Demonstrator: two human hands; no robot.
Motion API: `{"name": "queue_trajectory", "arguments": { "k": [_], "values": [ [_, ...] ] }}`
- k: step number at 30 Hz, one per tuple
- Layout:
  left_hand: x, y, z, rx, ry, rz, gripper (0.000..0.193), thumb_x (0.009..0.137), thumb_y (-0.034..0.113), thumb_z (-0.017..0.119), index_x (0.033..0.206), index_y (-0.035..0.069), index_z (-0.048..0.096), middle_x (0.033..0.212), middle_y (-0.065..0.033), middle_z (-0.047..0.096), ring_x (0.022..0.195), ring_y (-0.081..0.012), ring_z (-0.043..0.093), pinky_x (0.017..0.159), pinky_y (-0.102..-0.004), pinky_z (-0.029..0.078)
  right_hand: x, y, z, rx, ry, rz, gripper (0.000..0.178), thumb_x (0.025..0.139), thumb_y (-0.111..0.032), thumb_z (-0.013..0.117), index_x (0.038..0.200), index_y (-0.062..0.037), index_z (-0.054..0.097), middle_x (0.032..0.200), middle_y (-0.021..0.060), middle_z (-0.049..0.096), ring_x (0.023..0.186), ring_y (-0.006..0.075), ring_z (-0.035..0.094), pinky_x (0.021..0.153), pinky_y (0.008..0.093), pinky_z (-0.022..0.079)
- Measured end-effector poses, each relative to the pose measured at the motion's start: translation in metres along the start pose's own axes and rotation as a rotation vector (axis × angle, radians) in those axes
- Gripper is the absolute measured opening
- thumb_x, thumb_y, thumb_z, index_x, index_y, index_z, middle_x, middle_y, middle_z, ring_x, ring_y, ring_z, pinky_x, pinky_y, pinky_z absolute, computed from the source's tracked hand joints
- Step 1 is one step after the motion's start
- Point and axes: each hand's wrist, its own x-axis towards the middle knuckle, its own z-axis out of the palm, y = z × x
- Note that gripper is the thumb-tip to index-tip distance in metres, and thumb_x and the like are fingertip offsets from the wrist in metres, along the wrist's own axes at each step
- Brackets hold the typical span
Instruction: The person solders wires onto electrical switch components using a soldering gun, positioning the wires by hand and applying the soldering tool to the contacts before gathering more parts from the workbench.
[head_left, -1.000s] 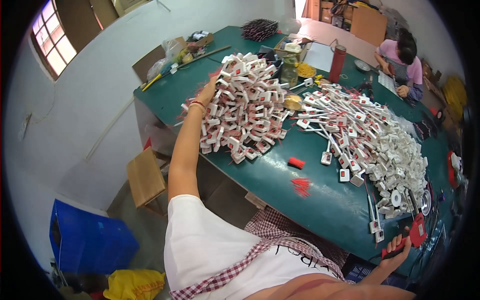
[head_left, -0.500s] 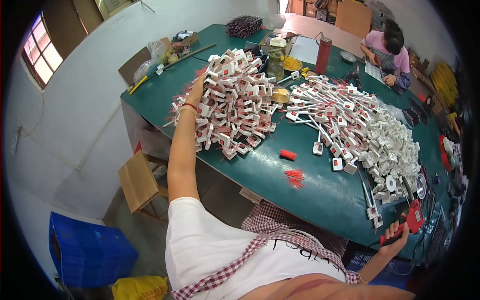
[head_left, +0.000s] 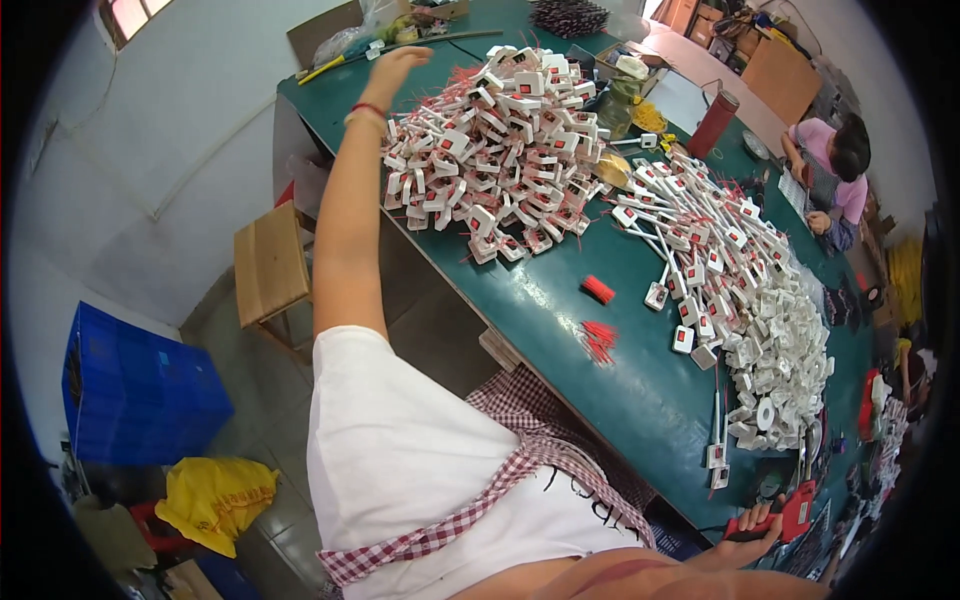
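My left hand [head_left: 392,76] reaches out past the far left side of a big pile of white square plastic housings [head_left: 500,160] with red faces and thin red wires. Its fingers are stretched out, and I see nothing in them. At the lower right my right hand [head_left: 755,532] is wrapped round a red and black pistol-grip tool [head_left: 798,510]. Two white housings on wires [head_left: 716,458] lie just left of that tool. Further up are a heap of loose clear-white plastic covers [head_left: 775,355] and many white-stemmed housings [head_left: 690,235].
On the green table [head_left: 530,330] lie two bunches of short red wires [head_left: 598,340]. A red flask [head_left: 713,125] and a jar [head_left: 620,105] stand farther back. Across the table sits a person in pink [head_left: 850,185]. A wooden stool [head_left: 270,262] and a blue bin [head_left: 145,390] stand left.
My left hand has come off the left side of the housing pile and moved up and away, its fingers extended. The view has turned; my right hand still grips the red tool.
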Motion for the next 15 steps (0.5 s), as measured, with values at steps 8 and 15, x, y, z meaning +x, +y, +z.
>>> {"name": "queue_trajectory", "arguments": {
  "k": [8,15],
  "values": [
    [-0.14,0.056,0.067,-0.026,0.52,0.3,0.014,0.091,0.009,0.05,0.092,0.0,0.061,0.086,-0.0048,0.064,0.079,-0.0136,0.059,0.071,-0.0267,0.046,-0.003,-0.002,-0.016,0.089,0.039,0.018,0.042,0.097,-0.018,0.047,0.13,0.0052,0.038,0.073,0.0034,0.038,0.056,0.0086,0.037,0.043,0.021,0.036],
    [-0.296,0.158,0.28,-0.153,-0.86,0.662,0.018,0.084,0.006,0.061,0.102,0.004,0.058,0.098,-0.0104,0.062,0.093,-0.0247,0.059,0.082,-0.0349,0.046,-0.018,-0.01,-0.018,0.16,0.009,0.019,0.044,0.096,-0.021,0.047,0.13,0.0064,0.037,0.072,0.0038,0.038,0.057,0.0094,0.037,0.045,0.0225,0.035]
  ]
}}
